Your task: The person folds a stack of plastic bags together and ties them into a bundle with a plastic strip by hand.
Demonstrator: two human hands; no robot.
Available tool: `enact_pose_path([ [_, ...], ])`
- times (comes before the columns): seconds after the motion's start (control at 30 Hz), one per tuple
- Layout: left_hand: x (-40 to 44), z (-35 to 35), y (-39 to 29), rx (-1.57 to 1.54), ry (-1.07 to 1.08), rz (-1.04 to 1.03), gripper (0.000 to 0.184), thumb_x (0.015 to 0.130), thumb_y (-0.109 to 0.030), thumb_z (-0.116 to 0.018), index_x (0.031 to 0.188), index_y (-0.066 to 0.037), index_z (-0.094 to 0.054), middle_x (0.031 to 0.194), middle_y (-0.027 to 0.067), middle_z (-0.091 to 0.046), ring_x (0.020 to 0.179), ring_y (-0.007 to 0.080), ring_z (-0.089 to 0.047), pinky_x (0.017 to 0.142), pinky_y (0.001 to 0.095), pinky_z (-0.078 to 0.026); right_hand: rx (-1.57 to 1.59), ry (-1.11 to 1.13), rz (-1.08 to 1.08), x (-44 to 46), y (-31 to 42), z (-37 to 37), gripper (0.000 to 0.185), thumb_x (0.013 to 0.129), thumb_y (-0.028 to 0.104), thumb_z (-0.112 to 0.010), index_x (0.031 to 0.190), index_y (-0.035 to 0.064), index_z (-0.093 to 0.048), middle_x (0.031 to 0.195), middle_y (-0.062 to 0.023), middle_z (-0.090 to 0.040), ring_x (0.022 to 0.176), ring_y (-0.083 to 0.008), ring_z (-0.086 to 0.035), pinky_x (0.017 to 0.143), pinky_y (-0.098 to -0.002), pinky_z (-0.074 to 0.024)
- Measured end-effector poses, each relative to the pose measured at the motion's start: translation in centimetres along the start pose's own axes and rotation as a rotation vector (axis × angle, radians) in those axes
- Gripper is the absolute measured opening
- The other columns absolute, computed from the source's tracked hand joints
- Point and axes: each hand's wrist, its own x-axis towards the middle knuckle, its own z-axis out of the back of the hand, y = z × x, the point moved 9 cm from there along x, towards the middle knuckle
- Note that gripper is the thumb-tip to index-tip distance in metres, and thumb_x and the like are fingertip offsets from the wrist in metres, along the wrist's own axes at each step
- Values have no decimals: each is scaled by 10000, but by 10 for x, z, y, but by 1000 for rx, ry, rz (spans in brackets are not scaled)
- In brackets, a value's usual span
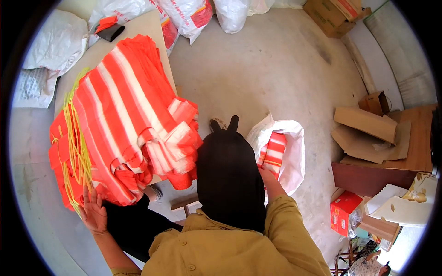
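My left hand [95, 214] is open, fingers spread, beside the lower ends of some yellow strings [78, 152]. These strings hang along the left side of a big stack of red-and-white striped plastic bags [117, 99] on the table. Over at the white sack [294, 156], my right hand [268, 178] is at the near end of a striped bundle [275, 152] tied with yellow string. That bundle lies inside the sack's open mouth. The right fingers are mostly hidden, so their grip does not show. A black shape covers the middle of the view.
Full white sacks [184, 16] line the back wall. A red-and-black item [109, 28] lies at the table's [149, 30] far end. Cardboard boxes [366, 131] and a red carton [343, 214] stand at right. A wooden stool [185, 202] is beside my leg. Another person [368, 266] appears lower right.
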Motion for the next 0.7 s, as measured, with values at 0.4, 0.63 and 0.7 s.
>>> enact_pose_path([
  [0.4, 2, -8, 3, -11, -14, -22, 826, 1068, -445, -593, 1690, -139, -145, 1646, 219, -381, 1444, 386, -503, 964, 533, -617, 11, -17, 170, -50, 41, -24, 288, 1021, 237, -579, 1134, 14, -722, 1115, -225, -719, 1109, -415, -675, 947, -491, -539],
  [0.63, 0, -16, -1, 0, -32, -98, 726, 1081, -495, -533, 1650, -119, -286, 1522, 227, -521, 1358, 415, -571, 906, 528, -628, 41, 97, 137, -26, 27, 27, 269, 1016, 221, -585, 1099, 11, -731, 1071, -221, -729, 1088, -412, -681, 930, -504, -541],
  [0.7, 1, -24, 0, 22, -48, -108, 718, 1079, -510, -531, 1624, -88, -331, 1504, 221, -534, 1353, 419, -574, 917, 513, -624, -7, -55, 291, 4, 18, 62, 263, 1012, 211, -597, 1121, 11, -731, 1066, -226, -737, 1073, -395, -694, 922, -489, -550],
])
